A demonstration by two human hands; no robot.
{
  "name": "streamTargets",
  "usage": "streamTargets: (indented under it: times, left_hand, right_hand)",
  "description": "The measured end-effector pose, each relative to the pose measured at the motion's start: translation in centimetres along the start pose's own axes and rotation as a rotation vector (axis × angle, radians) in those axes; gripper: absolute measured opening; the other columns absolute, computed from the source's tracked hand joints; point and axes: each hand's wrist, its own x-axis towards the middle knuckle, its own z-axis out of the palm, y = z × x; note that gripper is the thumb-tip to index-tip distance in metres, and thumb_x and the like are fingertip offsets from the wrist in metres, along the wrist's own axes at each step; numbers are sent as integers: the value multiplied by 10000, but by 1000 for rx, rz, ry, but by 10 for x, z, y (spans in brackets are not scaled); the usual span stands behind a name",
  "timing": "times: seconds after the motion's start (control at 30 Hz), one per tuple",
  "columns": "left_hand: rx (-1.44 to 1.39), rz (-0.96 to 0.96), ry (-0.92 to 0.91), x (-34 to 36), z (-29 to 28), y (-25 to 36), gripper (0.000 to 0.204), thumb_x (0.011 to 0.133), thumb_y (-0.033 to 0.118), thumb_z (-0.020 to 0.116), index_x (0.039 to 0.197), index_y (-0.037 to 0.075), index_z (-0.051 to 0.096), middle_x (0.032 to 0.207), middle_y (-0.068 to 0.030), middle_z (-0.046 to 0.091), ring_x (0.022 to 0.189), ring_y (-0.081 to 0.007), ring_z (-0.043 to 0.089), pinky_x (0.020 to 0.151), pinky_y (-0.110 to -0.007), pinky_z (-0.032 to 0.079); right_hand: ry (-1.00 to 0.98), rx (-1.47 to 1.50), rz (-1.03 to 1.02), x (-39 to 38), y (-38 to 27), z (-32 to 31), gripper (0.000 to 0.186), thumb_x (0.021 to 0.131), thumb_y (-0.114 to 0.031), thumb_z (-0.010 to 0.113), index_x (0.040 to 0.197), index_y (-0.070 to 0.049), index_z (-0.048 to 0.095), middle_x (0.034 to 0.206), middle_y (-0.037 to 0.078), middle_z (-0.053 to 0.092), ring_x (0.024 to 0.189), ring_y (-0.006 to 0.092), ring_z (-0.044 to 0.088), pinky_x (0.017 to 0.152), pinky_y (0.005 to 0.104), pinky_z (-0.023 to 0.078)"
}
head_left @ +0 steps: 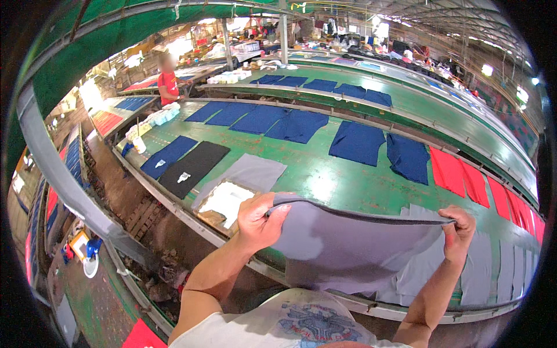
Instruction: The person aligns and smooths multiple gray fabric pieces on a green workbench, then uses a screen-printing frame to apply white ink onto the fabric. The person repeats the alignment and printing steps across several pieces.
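Note:
A grey fabric panel [354, 249] hangs stretched between my hands, its upper edge pulled nearly taut above the near side of the green table. My left hand [261, 221] pinches one upper corner, thumb against fingers. At the other corner my right hand [459, 229] is closed on the cloth. Just left of the panel, a framed printing screen [227, 198] with a pale mesh lies on another grey piece [261, 169]. Beyond it are a black piece [200, 165] and a navy piece [165, 158], each bearing a small white print.
Navy pieces [299, 124] and red pieces [449, 174] line the long green table [313, 180]. More grey pieces [478, 272] lie at its near right. A person in red [168, 86] stands at the far left. A metal post [61, 174] rises on my left.

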Motion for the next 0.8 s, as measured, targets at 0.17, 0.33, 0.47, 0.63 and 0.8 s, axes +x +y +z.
streamTargets:
  times: [0.17,0.33,0.47,0.63,0.8]
  left_hand:
    - [-6,22,-32,17,-13,-19,146,999,26,726,1082,-65,805,933,-139,817,800,-185,759,738,-327,597]
    - [-21,9,-72,27,-24,-38,150,1005,37,723,1089,-50,811,905,-126,807,758,-160,736,702,-312,574]
    - [-95,13,-79,31,-36,-55,148,1019,41,718,1091,-50,808,864,-92,784,685,-124,680,634,-288,520]
    - [-130,154,-43,40,-48,-72,144,1027,27,747,1153,-43,751,839,-127,756,644,-186,686,589,-323,511]
    - [-54,97,-104,54,-54,-100,115,1048,79,750,1082,-29,725,763,-143,674,598,-236,604,573,-361,469]
  right_hand:
    - [-32,-3,61,4,-18,10,232,977,-244,829,1008,-15,809,924,74,784,848,183,672,772,321,495]
    - [13,-103,-13,7,-23,34,206,956,-223,849,1001,-24,819,889,66,769,841,186,681,769,322,499]
    - [-4,-73,49,9,-28,41,215,934,-230,869,978,-25,823,877,69,770,831,187,697,752,320,500]
    - [-83,-53,90,18,-40,45,207,916,-219,869,994,-31,831,884,74,784,818,182,711,753,310,508]
    - [-109,-159,147,39,-36,69,252,899,-155,806,1104,-10,831,948,95,804,846,204,734,778,339,536]
